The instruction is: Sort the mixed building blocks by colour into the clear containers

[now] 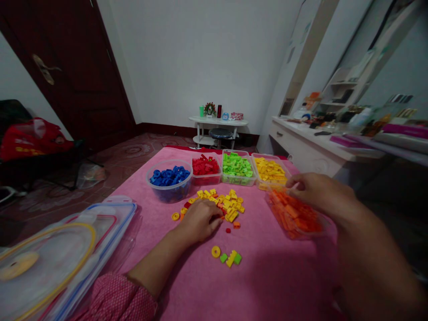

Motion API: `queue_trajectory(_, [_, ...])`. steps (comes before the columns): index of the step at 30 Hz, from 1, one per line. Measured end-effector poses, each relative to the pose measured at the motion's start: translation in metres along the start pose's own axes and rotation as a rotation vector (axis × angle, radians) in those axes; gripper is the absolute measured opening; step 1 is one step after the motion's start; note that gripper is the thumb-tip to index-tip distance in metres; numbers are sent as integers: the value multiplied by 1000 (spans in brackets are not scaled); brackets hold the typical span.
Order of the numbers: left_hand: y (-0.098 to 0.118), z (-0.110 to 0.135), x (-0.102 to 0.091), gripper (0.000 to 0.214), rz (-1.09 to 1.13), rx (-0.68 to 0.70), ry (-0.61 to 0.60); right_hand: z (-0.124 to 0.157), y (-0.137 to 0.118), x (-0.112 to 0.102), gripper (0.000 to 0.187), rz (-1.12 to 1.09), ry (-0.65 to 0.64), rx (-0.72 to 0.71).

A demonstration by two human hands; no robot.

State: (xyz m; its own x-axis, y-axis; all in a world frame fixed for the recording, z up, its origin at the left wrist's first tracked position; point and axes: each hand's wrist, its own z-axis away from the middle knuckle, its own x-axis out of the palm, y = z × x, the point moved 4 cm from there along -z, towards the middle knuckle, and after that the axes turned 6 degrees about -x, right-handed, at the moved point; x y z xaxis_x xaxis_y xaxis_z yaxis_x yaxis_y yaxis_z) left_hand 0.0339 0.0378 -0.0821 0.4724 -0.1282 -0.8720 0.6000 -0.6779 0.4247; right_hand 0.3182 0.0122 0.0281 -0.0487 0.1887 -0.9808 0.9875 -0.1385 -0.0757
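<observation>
My left hand (201, 219) rests at the near edge of a loose pile of mostly yellow toy bricks (230, 204). Its fingers curl down into the pile, thumb and forefinger close together; what they hold, if anything, is hidden. My right hand (309, 189) hovers over the far end of a clear box of orange bricks (294, 216), close to the box of yellow bricks (271, 171). Thumb and fingertips are pinched there, and I cannot make out anything between them. Nearer me lie a yellow ring piece (216, 252), a yellow brick (231, 258) and small green bricks (224, 257).
A round tub of blue bricks (170, 180), a box of red bricks (206, 169) and a box of light green bricks (237, 167) line the far side of the pink cloth (267, 276). Stacked clear lids (80, 263) lie at left. A white dresser (310, 142) stands at right.
</observation>
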Motion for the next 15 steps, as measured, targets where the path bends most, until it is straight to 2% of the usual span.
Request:
queue_trajectory(3, [-1, 1, -1, 14, 16, -9, 28, 4, -27, 1, 16, 74, -20, 17])
queue_trajectory(5, [-4, 1, -1, 17, 22, -27, 49, 9, -58, 8, 15, 22, -58, -119])
queue_trajectory(7, [-6, 0, -1, 17, 37, -36, 74, 16, -89, 25, 14, -60, -179, -283])
queue_trajectory(9, [-9, 0, -3, 15, 54, -45, 123, 24, -113, 45, 11, -114, -272, -380])
queue_trajectory(12, [-14, 0, -6, 17, 29, -64, 205, 31, -132, 70, 15, -116, -337, -397])
queue_trajectory(15, [-18, 1, -5, 30, -49, -72, 207, 34, -136, 76, 10, -61, -353, -399])
